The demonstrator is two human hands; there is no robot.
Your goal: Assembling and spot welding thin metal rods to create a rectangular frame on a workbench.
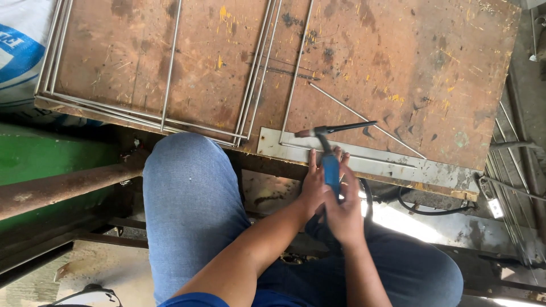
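Rusty brown steel tabletop [398, 62], scratched and flecked with yellow paint, fills the upper view, seen from above by a seated person in blue jeans.

At the table's near edge, both hands grip a welding torch [330, 153]. It has a blue handle, a black neck and a dark nozzle pointing left, with its tip at a corner of bent steel rod [296, 74]. The right hand [344, 213] wraps the lower handle, fingers curled around it. The left hand [313, 187] steadies the handle from the left side, fingers straight and pressed together, pointing up toward the table. A black cable [421, 210] loops away to the right below the table edge.

The torch tip sits over a pale flat metal strip [398, 165] lying along the table's edge. One thin rod [364, 119] runs diagonally across the table just behind the torch. Further left, a rectangular wire frame [170, 62] of several thin rods lies flat on the tabletop, well apart from the hands.

The person's raised left knee [190, 187] stands just left of the hands. A rusty pipe [62, 187] crosses below the table at left, before a green surface [45, 153]. A white and blue sack [20, 51] shows at top left. More thin rods [512, 187] lie at the right.
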